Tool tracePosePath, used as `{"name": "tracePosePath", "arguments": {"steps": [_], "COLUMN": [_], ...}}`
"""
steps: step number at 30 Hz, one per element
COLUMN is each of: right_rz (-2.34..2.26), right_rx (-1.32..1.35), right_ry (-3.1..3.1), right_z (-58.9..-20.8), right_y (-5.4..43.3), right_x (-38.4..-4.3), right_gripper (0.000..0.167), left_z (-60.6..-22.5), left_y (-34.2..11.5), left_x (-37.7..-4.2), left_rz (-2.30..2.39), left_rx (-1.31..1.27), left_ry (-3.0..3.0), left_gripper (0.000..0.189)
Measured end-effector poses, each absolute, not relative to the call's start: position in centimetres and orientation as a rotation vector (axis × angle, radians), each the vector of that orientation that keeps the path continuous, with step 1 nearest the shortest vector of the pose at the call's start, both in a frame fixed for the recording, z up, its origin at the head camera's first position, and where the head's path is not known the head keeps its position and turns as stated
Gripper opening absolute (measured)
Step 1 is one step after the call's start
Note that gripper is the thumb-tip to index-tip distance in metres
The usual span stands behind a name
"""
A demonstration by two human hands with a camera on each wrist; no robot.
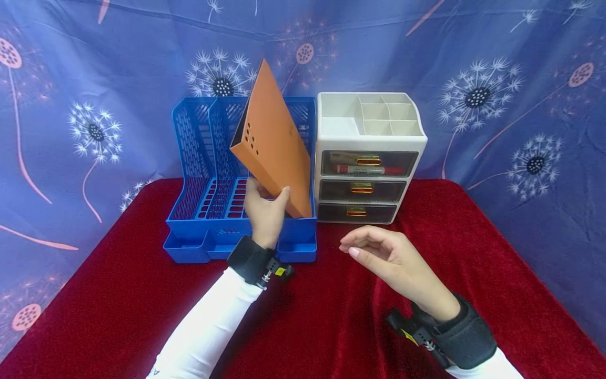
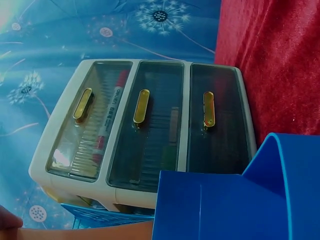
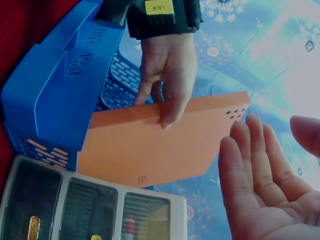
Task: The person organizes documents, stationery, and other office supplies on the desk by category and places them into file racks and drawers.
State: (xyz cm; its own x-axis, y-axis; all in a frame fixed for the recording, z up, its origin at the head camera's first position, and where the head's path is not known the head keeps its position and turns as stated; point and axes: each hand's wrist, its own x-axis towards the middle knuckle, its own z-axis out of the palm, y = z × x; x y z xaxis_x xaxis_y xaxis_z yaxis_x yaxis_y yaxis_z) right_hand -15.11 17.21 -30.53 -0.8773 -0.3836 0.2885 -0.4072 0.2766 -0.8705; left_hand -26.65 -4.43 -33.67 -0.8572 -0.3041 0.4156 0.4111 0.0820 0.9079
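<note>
An orange file box with small round holes near one end leans inside the right-hand part of a blue desktop file rack. Its upper end tilts up, and its lower end sits down behind the rack's front edge. My left hand grips the box by its narrow side, thumb on the right face and fingers round the left, partly hidden. In the right wrist view that thumb presses on the box's broad face. My right hand hovers over the table in front of the drawer unit, fingers loosely bent, holding nothing.
A white drawer unit stands directly right of the rack, with three dark clear drawers, gold handles and an open divided top. A red marker lies in its top drawer. Red cloth covers the table; a blue dandelion-print curtain hangs behind.
</note>
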Motion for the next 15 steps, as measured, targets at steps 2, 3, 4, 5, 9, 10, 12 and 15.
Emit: {"name": "tracePosePath", "arguments": {"steps": [2,3,4,5,9,10,12,15], "right_rz": [1.705,1.704,1.703,1.706,1.702,1.699,1.698,1.711], "right_rx": [0.777,0.775,0.774,0.768,0.774,0.776,0.784,0.787], "right_ry": [-2.493,-2.495,-2.497,-2.499,-2.498,-2.497,-2.493,-2.488], "right_z": [-30.51,-30.49,-30.47,-30.45,-30.42,-30.44,-30.49,-30.53], "right_y": [17.16,17.15,17.14,17.14,17.12,17.11,17.07,17.00], "right_x": [-15.08,-15.06,-15.04,-15.02,-14.93,-14.92,-14.89,-14.85], "right_gripper": [0.019,0.018,0.018,0.018,0.018,0.018,0.018,0.018], "left_z": [-33.70,-33.73,-33.75,-33.76,-33.85,-33.88,-33.95,-33.96], "left_y": [-4.49,-4.50,-4.51,-4.52,-4.61,-4.66,-4.75,-4.84], "left_x": [-26.57,-26.53,-26.49,-26.47,-26.42,-26.41,-26.32,-26.04], "left_rz": [-1.838,-1.843,-1.845,-1.843,-1.840,-1.836,-1.825,-1.793], "left_rx": [-0.092,-0.079,-0.069,-0.060,-0.051,-0.054,-0.057,-0.073], "left_ry": [-1.837,-1.831,-1.824,-1.820,-1.797,-1.792,-1.784,-1.768], "left_gripper": [0.051,0.051,0.051,0.051,0.050,0.050,0.049,0.048]}}
